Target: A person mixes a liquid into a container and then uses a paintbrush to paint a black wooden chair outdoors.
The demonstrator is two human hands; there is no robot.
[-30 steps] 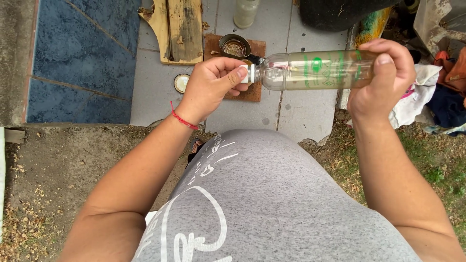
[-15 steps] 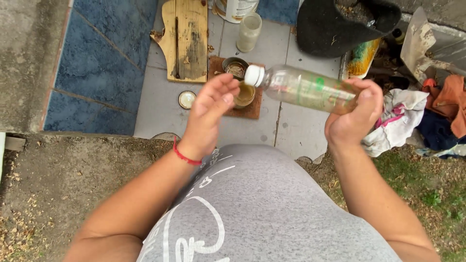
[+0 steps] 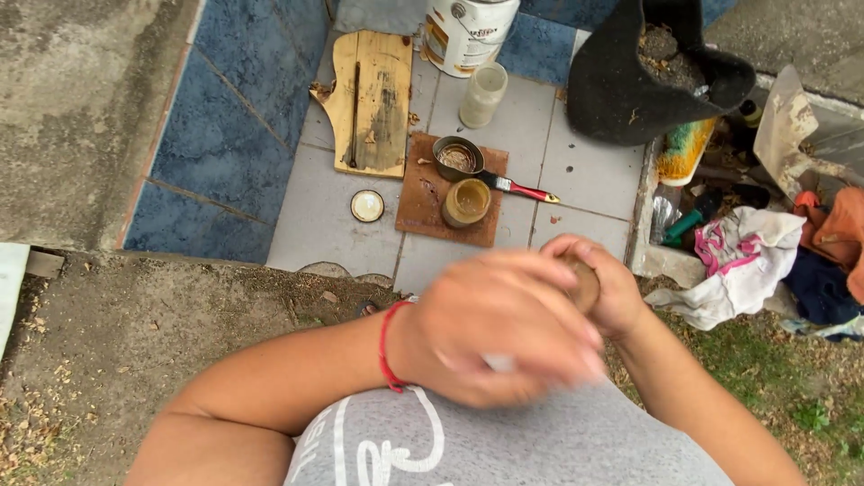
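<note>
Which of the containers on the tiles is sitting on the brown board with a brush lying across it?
The metal tin, at the brown board's far corner; the brush lies only across it.

The two hands meet over the person's lap, the left hand [image 3: 499, 328] lying in front of and partly over the right hand [image 3: 598, 288]. Beyond them, on the tiled floor [image 3: 576, 193], a square board [image 3: 427, 211] carries a small pot [image 3: 457, 157] at its far side and a jar [image 3: 466, 202] nearer, with a brush [image 3: 517, 187] running off to the right. A round lid [image 3: 367, 205] lies just left of the board. Behind that lies a wooden cutting board [image 3: 371, 103]; right of it stands a bottle [image 3: 482, 94], with a paint can [image 3: 468, 31] behind. A soil-filled bag [image 3: 630, 85] sits far right, crumpled cloths [image 3: 738, 261] nearer on that side
</note>
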